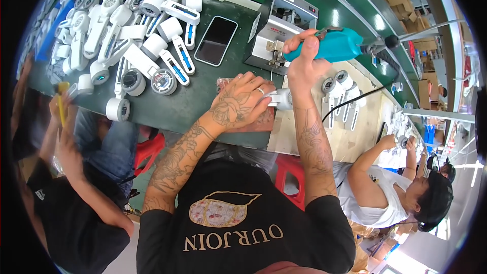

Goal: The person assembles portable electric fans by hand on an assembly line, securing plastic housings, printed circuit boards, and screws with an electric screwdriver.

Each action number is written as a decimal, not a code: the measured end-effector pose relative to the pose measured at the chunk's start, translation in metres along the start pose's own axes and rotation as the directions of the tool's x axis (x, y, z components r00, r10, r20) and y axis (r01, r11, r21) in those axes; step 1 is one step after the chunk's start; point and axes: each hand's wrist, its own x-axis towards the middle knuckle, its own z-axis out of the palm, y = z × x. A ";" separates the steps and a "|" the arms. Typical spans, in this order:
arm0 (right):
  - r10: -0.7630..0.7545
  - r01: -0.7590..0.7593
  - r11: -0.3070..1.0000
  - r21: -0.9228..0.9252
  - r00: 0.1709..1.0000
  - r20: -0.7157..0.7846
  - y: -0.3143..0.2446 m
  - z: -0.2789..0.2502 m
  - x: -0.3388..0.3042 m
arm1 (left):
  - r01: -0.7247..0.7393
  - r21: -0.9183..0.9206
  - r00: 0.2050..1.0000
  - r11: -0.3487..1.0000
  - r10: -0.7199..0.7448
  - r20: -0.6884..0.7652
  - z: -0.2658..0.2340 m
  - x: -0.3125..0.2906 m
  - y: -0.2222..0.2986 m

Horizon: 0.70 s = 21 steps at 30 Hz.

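In the head view, we see our left hand [238,100] at the middle of the frame, palm down, its thumb and forefinger pinching the neck of a white unit [284,99]; the other fingers lie nearly flat, and what is beneath them we cannot see. The unit's round end sticks out to the right, and below the hand lies a reddish pad [261,123] on the green table [200,94]. Our right hand [304,58], right of upper centre, is wrapped around a teal driver [337,44] held sideways. The driver's left end is beside the front of a metal box [274,33] at top centre; whether they touch, we cannot tell. A phone [217,40] lies left of the box, and a heap of white units [122,23] fills the upper left. Right of centre, more units [345,96] stand grouped on a pale board [290,137], with a black cable [350,102] across them. At the left edge, a co-worker in black [76,218] holds a yellow tool [62,106]; at the lower right, another in white [375,198] handles a small part [403,141]. A red stool [290,177] shows below the board.
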 end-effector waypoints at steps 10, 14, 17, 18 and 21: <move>0.197 -0.199 0.978 -0.069 0.980 -0.031 -0.036 -0.007 -0.028 | 0.020 0.044 1.000 0.999 -0.020 -0.010 -0.003 -0.002 -0.001; 0.224 -0.222 0.974 -0.049 0.974 0.038 -0.055 -0.029 -0.059 | -0.017 -0.035 0.999 0.999 0.016 -0.040 0.001 0.001 -0.001; 0.256 -0.255 0.966 -0.047 0.966 0.032 -0.054 -0.033 -0.069 | 0.019 0.030 0.999 0.999 -0.020 0.036 -0.005 0.002 0.001; 0.252 -0.251 0.968 -0.030 0.967 0.026 -0.055 -0.033 -0.070 | 0.018 0.027 0.999 0.999 -0.019 0.041 -0.005 0.002 0.003; 0.228 -0.227 0.973 -0.027 0.973 0.023 -0.054 -0.033 -0.070 | 0.024 0.044 0.998 0.999 -0.027 0.056 -0.006 0.003 0.005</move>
